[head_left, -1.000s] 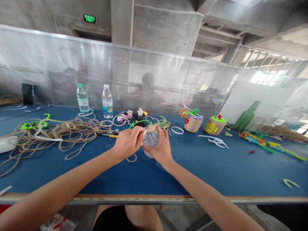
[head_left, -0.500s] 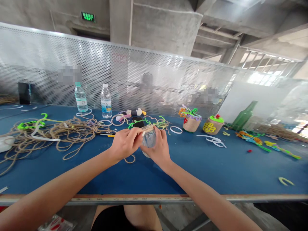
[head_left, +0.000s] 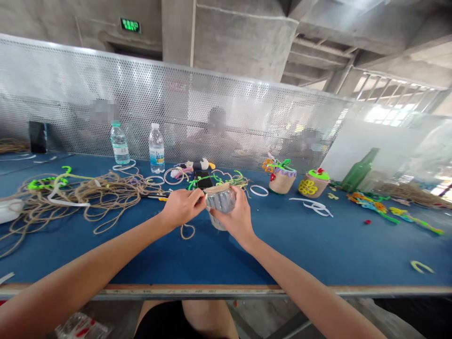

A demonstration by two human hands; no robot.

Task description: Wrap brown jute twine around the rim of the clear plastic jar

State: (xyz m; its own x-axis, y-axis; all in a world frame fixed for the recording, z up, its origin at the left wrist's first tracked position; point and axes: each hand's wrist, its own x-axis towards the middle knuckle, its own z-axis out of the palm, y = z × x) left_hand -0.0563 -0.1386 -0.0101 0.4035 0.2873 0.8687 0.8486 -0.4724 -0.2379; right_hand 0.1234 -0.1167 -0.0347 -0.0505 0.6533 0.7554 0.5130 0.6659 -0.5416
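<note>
Clear plastic bottle cup (head_left: 221, 201) with brown string rim (head_left: 217, 188), wrapped in right hand (head_left: 237, 213); left hand (head_left: 181, 207) pinching the rim.

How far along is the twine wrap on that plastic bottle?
Early, by the look of it. Done: two twine-wrapped pots with pipe-cleaner trim stand further along the table. In hand: the clear plastic bottle, gripped by the right hand, with the left hand at a narrow twine band on its top edge. Left: most of the bottle is bare; the jute twine heap lies loose.
</note>
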